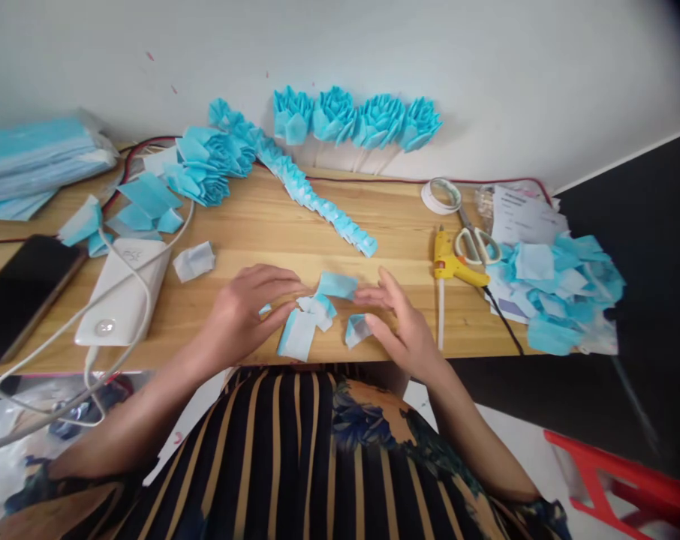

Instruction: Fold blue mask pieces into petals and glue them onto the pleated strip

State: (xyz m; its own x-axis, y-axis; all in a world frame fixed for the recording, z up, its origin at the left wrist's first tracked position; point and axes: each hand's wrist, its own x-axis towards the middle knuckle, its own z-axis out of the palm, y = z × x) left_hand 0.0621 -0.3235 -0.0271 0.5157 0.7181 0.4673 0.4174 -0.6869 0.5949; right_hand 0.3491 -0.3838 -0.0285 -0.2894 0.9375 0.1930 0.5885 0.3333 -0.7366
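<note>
Several small blue-and-white fabric pieces lie between my hands at the table's front: one flat blue piece (338, 286), a paler one (298, 335) and a folded one (356, 330). My left hand (254, 304) is open over the left side of this group, thumb and fingers apart, with a bit of blue showing between them. My right hand (399, 322) is open too. Its fingertips are by the flat blue piece and its thumb is at the folded piece, possibly touching it. Beyond them a long pleated blue strip (311, 199) runs diagonally across the table.
Blue fabric flowers (334, 116) stand along the wall, more (205, 165) lie left. At left are a phone (28, 292), white power bank (123, 292) and stacked masks (41, 157). At right: yellow glue gun (452, 262), scissors (478, 246), tape roll (441, 196), fabric pile (559, 285).
</note>
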